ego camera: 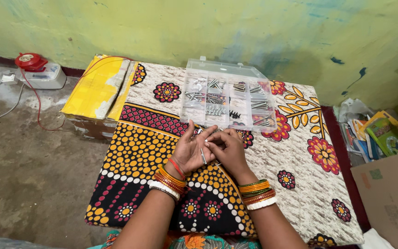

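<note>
My left hand (192, 151) lies palm up above a low table draped in a patterned cloth (300, 184), with a metal screw (203, 156) resting across the palm. My right hand (228, 148) is beside it, fingertips pinched at the left palm, touching the small screws there. Both wrists carry orange, red and white bangles. Just beyond my fingers stands a clear plastic organizer box (227, 94), lid up, its compartments holding sorted silver and black screws.
A yellow-wrapped cardboard box (98, 87) sits at the table's left end. On the floor at far left lie a red reel (31, 60) and a white device (47, 77) with cables. Booklets and packets (376, 133) and a cardboard box (392, 198) are at the right.
</note>
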